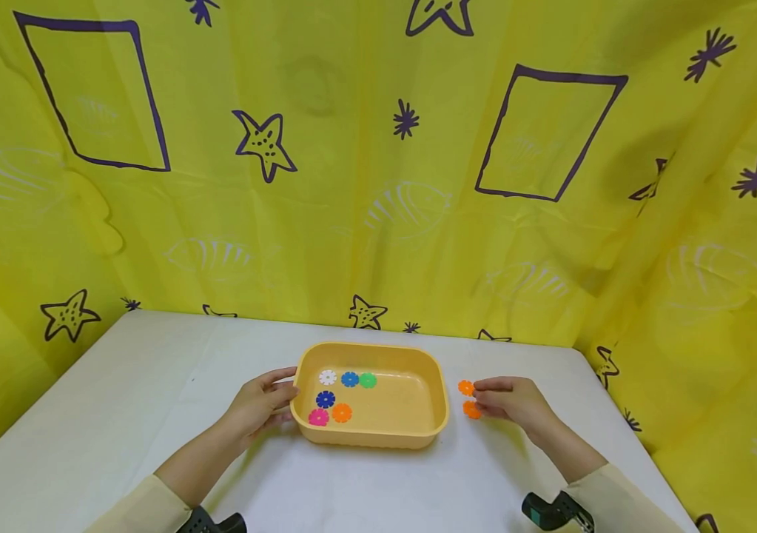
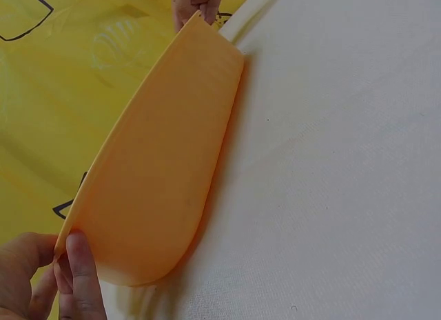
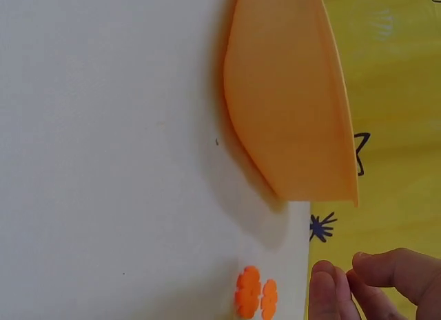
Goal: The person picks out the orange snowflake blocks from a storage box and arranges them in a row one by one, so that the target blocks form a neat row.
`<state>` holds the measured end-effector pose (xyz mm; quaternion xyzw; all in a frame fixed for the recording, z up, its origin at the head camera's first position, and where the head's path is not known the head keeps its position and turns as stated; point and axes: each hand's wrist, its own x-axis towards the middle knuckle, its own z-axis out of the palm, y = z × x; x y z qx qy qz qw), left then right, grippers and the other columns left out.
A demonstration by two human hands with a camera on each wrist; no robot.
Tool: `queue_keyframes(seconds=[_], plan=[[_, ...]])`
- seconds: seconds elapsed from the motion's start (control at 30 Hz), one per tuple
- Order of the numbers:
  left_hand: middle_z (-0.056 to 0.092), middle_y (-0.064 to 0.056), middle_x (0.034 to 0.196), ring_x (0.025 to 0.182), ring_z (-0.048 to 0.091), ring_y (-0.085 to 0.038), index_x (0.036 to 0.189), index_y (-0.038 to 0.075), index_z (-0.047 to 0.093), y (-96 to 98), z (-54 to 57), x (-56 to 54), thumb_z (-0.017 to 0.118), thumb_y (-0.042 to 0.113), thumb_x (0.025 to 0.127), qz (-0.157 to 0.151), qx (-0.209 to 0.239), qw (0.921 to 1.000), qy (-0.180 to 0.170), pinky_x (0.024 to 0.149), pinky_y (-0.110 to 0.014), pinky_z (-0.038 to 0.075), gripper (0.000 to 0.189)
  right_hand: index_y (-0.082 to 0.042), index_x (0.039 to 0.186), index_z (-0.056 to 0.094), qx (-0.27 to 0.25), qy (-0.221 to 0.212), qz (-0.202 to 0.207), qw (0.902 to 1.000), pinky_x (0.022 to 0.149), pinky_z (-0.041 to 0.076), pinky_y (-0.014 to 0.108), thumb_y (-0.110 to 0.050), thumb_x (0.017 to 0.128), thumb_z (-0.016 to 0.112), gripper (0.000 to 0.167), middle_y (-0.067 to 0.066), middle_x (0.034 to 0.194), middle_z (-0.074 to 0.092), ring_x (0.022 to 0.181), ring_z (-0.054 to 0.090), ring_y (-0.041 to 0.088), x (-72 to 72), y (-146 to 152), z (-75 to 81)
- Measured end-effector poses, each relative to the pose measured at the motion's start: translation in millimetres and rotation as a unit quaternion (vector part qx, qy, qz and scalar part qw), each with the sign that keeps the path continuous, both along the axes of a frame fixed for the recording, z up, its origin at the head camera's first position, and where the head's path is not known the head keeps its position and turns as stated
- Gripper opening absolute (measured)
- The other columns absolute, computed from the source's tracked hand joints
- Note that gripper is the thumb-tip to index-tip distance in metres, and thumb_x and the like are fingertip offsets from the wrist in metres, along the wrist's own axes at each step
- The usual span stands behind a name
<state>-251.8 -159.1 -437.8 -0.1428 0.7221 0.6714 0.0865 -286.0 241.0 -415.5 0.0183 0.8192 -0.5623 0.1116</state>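
Note:
A shallow yellow-orange plastic tray [image 1: 411,438] stands on the table. My left hand [image 1: 261,403] grips its left rim, with the thumb and fingers on either side of the edge [image 2: 60,241]. Inside, towards the left, lie notched plastic discs: white [image 1: 328,377], light blue [image 1: 350,379], green [image 1: 368,380], dark blue [image 1: 325,400], pink [image 1: 319,417] and orange [image 1: 342,413]. Right of the tray, two more orange discs [image 1: 472,410] lie on the table. My right hand [image 1: 514,400] is beside them, fingers extended towards the tray; nothing shows between its fingertips [image 3: 324,282].
A white cloth [image 1: 172,385] covers the table. Behind it and at both sides hangs a yellow curtain [image 1: 338,244] printed with starfish and fish. Dark devices are strapped on the left wrist [image 1: 214,522] and the right wrist [image 1: 554,511].

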Motion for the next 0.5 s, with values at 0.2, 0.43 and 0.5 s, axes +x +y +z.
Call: queue_keyframes(seconds=[0.2,0.43,0.5], plan=[[0.056,-0.023,0.131,0.081,0.066,-0.017,0.141,0.007,0.05,-0.7,0.6,0.8,0.064,0.012,0.095,-0.001,0.002,1.0,0.001,0.07,-0.029,0.06,0.049,0.018,0.12,0.059,-0.012,0.008,0.014,0.9998,0.078,0.06,0.034,-0.006,0.09,0.068,0.04,0.022,0.108,0.071,0.087,0.073,0.023,3.7,-12,11.9],[0.058,-0.022,0.128,0.078,0.066,-0.016,0.14,0.006,0.051,-0.9,-0.4,0.1,0.064,0.013,0.094,-0.003,0.004,1.0,0.004,0.07,-0.029,0.059,0.048,0.017,0.119,0.06,-0.014,0.016,0.046,0.9987,0.079,0.06,0.035,-0.005,0.09,0.067,0.037,0.024,0.108,0.07,0.085,0.072,0.019,5.8,-27,20.0],[0.058,-0.022,0.127,0.077,0.066,-0.016,0.14,0.006,0.051,-0.9,-0.4,0.1,0.065,0.013,0.095,-0.003,0.003,1.0,0.003,0.069,-0.029,0.059,0.048,0.016,0.119,0.06,-0.014,0.013,0.052,0.9984,0.079,0.06,0.035,-0.006,0.09,0.067,0.037,0.022,0.107,0.071,0.085,0.072,0.019,5.1,-32,20.8]])
